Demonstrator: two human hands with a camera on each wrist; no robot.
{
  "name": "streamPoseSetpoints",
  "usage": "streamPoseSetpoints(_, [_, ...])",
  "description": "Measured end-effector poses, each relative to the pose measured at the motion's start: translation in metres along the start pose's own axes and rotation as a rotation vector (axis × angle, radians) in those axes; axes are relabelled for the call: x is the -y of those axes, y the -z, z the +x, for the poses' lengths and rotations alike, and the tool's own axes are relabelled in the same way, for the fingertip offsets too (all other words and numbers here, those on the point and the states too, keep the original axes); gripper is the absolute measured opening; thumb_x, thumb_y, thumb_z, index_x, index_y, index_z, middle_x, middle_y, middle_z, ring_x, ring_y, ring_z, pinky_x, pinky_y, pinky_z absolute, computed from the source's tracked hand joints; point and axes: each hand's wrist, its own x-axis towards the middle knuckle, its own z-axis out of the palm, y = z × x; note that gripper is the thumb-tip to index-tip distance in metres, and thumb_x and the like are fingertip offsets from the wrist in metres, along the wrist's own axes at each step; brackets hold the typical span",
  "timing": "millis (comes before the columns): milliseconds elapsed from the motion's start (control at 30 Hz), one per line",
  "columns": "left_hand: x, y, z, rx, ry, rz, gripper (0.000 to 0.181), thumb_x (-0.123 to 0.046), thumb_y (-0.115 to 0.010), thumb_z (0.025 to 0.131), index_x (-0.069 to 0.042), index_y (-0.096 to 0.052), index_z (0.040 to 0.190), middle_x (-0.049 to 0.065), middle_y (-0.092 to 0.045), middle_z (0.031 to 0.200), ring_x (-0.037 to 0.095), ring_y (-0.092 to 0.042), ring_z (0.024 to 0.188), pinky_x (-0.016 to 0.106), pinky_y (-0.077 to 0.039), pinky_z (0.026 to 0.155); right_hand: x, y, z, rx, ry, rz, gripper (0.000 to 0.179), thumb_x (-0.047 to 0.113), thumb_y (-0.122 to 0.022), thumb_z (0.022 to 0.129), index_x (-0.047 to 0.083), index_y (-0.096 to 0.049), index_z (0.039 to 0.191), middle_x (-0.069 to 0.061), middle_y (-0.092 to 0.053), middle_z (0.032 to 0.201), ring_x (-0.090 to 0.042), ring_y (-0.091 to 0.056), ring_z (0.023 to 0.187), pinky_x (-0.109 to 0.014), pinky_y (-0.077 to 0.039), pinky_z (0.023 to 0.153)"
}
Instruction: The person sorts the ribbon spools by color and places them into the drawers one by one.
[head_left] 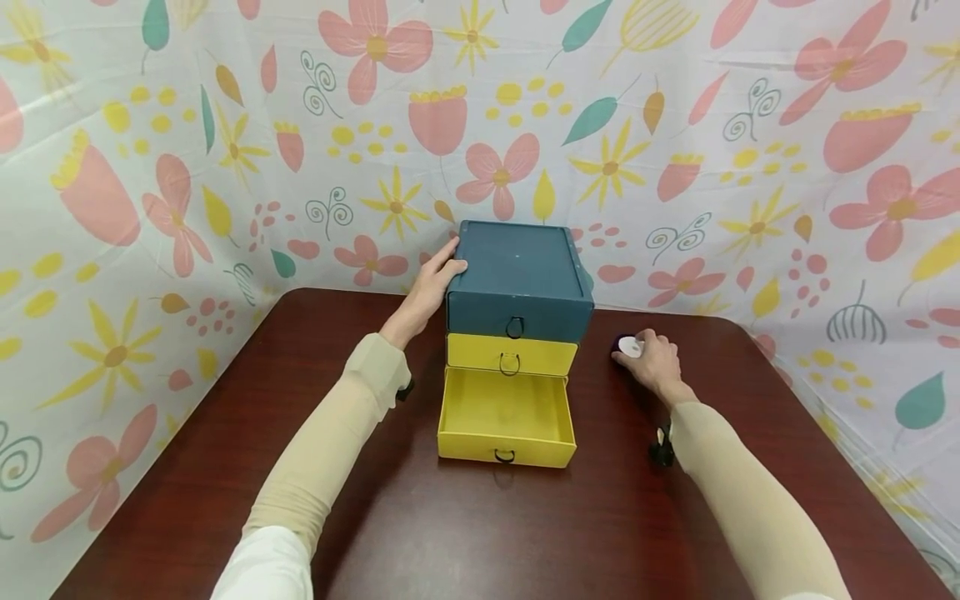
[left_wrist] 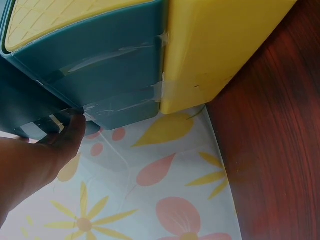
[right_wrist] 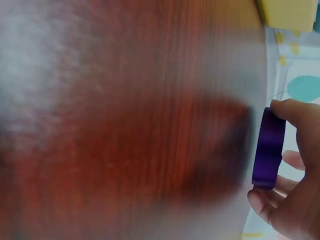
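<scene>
A small drawer cabinet with a teal top stands on the table, a teal drawer above two yellow ones. Its bottom yellow drawer is pulled out, showing its bare floor. My left hand rests against the cabinet's upper left edge with fingers extended; the left wrist view shows this hand at the teal casing, some fingertips hidden. Right of the cabinet, my right hand pinches a purple ribbon roll with a white face, between thumb and fingers at its rim. In the right wrist view the roll is on edge.
The dark red-brown wooden table reaches back to a flower-printed cloth hanging behind and at both sides. Small black ring pulls stick out from the drawer fronts.
</scene>
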Motion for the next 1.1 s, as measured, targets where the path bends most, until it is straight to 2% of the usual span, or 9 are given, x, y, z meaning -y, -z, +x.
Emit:
streamPoseSetpoints(267, [-0.001,0.0,0.0,-0.009,0.001,0.012,0.063,-0.041,-0.045,0.099,-0.031,-0.02,0.155,-0.006,-0.014,0.163,0.018,-0.011,0.152,0.048,-0.018,0.121,0.01,0.003,-0.014,-0.025,0.085,0.032,0.06,0.036,-0.068,0.086,-0.008,-0.048,0.122,-0.034,-0.049,0.116,-0.047,-0.043,0.106,-0.059,-0.039,0.089])
streamPoseSetpoints(633, [0.0,0.0,0.001,0.002,0.002,-0.007,0.062,-0.041,-0.044,0.099,-0.032,-0.019,0.155,-0.007,-0.013,0.163,0.017,-0.012,0.151,0.046,-0.019,0.121,0.017,0.004,-0.032,-0.052,0.153,0.073,0.056,0.035,-0.071,0.085,-0.006,-0.05,0.117,-0.032,-0.052,0.113,-0.044,-0.045,0.103,-0.056,-0.042,0.086])
streamPoseSetpoints(900, [0.0,0.0,0.0,0.008,-0.006,-0.014,0.062,-0.04,-0.044,0.1,-0.031,-0.018,0.156,-0.007,-0.013,0.163,0.016,-0.012,0.151,0.045,-0.019,0.121,0.025,0.003,-0.051,-0.082,0.235,0.099,0.053,0.033,-0.075,0.083,-0.006,-0.054,0.112,-0.029,-0.057,0.107,-0.04,-0.048,0.096,-0.046,-0.042,0.077])
streamPoseSetpoints(1100, [0.001,-0.001,0.0,0.002,-0.012,-0.025,0.063,-0.039,-0.044,0.1,-0.029,-0.017,0.156,-0.006,-0.014,0.163,0.018,-0.015,0.151,0.045,-0.022,0.12,0.034,0.006,-0.065,-0.057,0.259,0.105,0.052,0.036,-0.075,0.083,-0.002,-0.055,0.112,-0.024,-0.058,0.107,-0.034,-0.048,0.095,-0.042,-0.044,0.078])
